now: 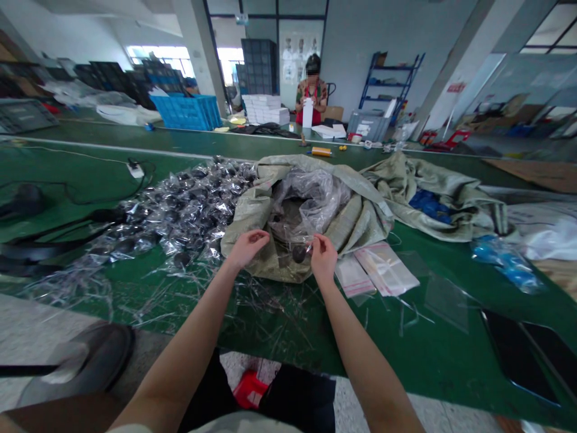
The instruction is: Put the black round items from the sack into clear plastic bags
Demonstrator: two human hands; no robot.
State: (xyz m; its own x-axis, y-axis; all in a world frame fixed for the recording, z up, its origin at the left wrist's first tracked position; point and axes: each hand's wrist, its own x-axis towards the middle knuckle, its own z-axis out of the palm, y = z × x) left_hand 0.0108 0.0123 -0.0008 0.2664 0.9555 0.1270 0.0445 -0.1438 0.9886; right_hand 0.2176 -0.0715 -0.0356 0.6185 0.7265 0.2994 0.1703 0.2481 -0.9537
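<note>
My right hand [323, 257] is closed in a pinch at the edge of a small clear bag with a dark round ball [299, 253] in it. Across from it, my left hand [247, 248] has its fingertips pressed together; whatever thin thing they hold cannot be made out. Both hands are over the front rim of an open woven sack [279, 270], which has a clear plastic liner [311, 195] bunched inside. Left of the sack spreads a heap of dark balls wrapped in clear bags [189, 201]. Flat clear bags [387, 267] lie beside my right wrist.
Thin plastic strips [270, 313] litter the green table [433, 355] near its front edge. Two phones [518, 355] lie at right, near a second sack [473, 207]. Black straps [54, 243] lie at left. Across the table, a person [311, 90] holds a white box.
</note>
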